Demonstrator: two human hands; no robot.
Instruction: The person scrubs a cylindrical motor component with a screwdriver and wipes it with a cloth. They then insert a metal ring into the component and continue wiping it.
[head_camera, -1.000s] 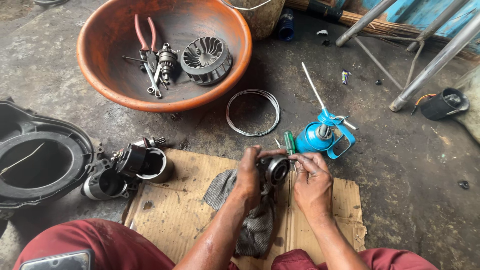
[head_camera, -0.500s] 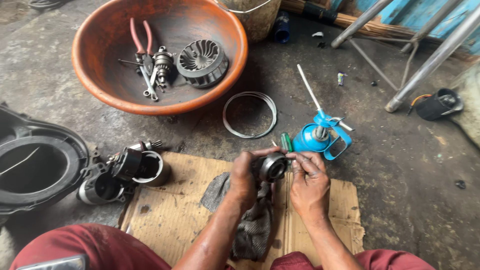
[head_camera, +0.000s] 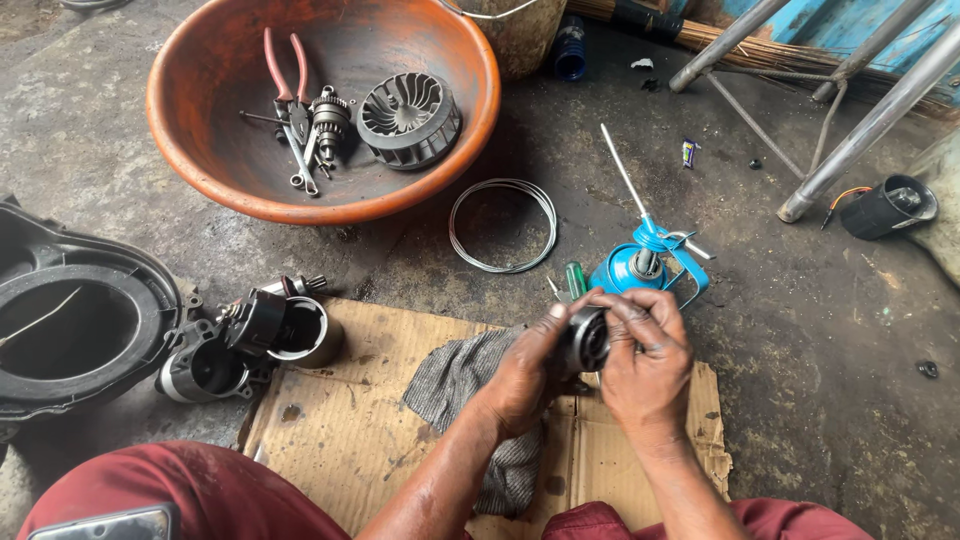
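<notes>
Above a flattened brown cardboard sheet and a crumpled grey rag, the left hand and the right hand both close around a small round dark metal part, fingers curled over its rim. Just beyond the hands a blue oil can with a long thin spout stands beside a green-handled screwdriver, and a wire ring lies flat on the concrete; left of the cardboard sit dark motor housings. Farther off, an orange basin holds red-handled pliers, a finned round wheel and a wrench, and a tiny blue and yellow wrapper lies to its right.
</notes>
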